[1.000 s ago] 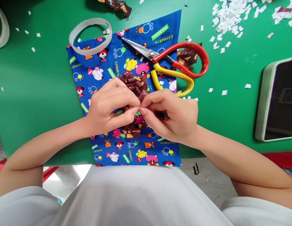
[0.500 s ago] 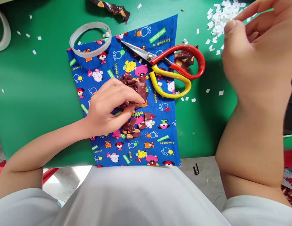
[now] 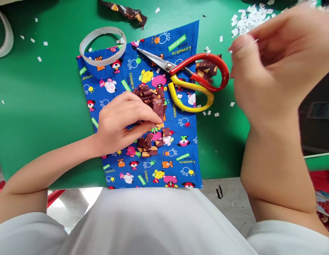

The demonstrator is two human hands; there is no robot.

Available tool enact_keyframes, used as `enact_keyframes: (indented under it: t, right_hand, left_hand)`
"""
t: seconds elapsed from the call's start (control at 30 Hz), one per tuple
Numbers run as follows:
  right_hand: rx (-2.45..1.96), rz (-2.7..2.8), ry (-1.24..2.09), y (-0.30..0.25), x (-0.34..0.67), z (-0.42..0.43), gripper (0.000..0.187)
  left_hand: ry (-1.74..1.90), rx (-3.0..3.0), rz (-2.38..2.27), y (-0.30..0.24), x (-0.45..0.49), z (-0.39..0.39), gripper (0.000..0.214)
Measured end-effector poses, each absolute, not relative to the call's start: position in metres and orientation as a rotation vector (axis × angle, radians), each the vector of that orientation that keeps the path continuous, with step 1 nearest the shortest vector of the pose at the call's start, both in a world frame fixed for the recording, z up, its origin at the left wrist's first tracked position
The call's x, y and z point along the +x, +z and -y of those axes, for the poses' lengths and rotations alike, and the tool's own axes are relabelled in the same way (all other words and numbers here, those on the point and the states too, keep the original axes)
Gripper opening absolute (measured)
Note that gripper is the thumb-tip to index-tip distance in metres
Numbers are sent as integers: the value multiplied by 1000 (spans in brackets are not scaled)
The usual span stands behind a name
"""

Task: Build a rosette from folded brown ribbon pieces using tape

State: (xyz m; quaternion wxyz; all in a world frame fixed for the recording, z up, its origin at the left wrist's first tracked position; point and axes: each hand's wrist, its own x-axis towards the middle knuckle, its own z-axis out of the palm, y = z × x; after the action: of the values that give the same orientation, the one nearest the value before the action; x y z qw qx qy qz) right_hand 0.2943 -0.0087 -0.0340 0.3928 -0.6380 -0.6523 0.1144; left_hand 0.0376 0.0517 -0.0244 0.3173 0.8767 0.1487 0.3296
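My left hand [image 3: 119, 122] is closed on a cluster of folded brown fabric pieces [image 3: 152, 99], pressing it on a blue cartoon-print cloth [image 3: 177, 156]. A few loose brown pieces [image 3: 151, 145] lie just below the fingers. My right hand [image 3: 276, 71] is raised at the right, well off the cloth. It is blurred, and its thumb stands apart from loosely curled fingers with nothing seen between them. Red-and-yellow-handled scissors [image 3: 191, 76] lie shut on the cloth's upper right.
A tape ring [image 3: 102, 46] rests on the cloth's top left corner. Another roll [image 3: 5, 35] sits at the far left. White paper scraps [image 3: 246, 19] are heaped at top right and scattered on the green table. A brown fabric strip [image 3: 127, 10] lies at the top. A dark-screened device [image 3: 318, 117] is at right.
My right hand left the brown cluster, where it pinched with the left, swung up to the scrap pile at the right, and has now drifted slightly left. The left hand stays put.
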Motion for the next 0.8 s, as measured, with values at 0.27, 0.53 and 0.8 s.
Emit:
enact_keyframes:
  t: [0.27, 0.53, 0.8]
  right_hand:
    - [-1379, 1546, 817, -8, 221, 28, 2]
    - [-1329, 1303, 1068, -13, 217, 30, 8]
    - [-1402, 1455, 780, -15, 216, 31, 11]
  left_hand:
    - [765, 2356, -403, -24, 36, -53, 11]
    - [779, 2336, -305, -24, 36, -52, 7]
    - [800, 2308, -321, -26, 37, -54, 5]
